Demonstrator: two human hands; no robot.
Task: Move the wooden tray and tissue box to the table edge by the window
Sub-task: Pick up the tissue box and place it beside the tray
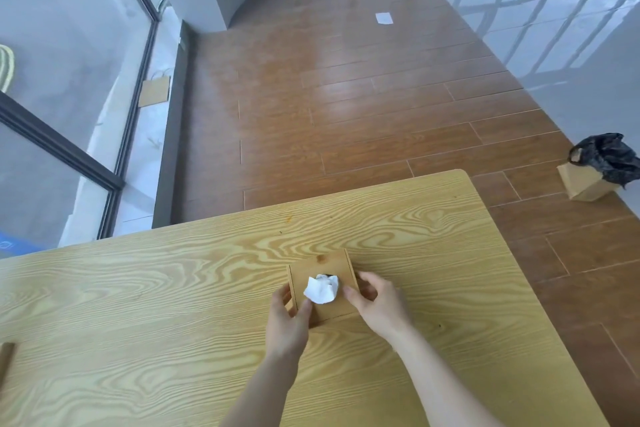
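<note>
A square wooden tissue box [329, 265] stands on the light wooden table [173, 288], right of its middle. A white tissue [322, 289] sticks out of the round hole in its top. My left hand [289, 319] grips the box's left near side, thumb on the top. My right hand [375, 303] grips the right side. At the table's far left edge a brown wooden piece [6, 360] shows only partly; I cannot tell whether it is the tray.
The large window [52, 80] with dark frames runs along the left, beyond the table's far left edge. A paper bag [154, 91] leans on the sill. A cardboard box with a black bag [599, 170] stands on the wooden floor at right. A white paper [384, 18] lies far off.
</note>
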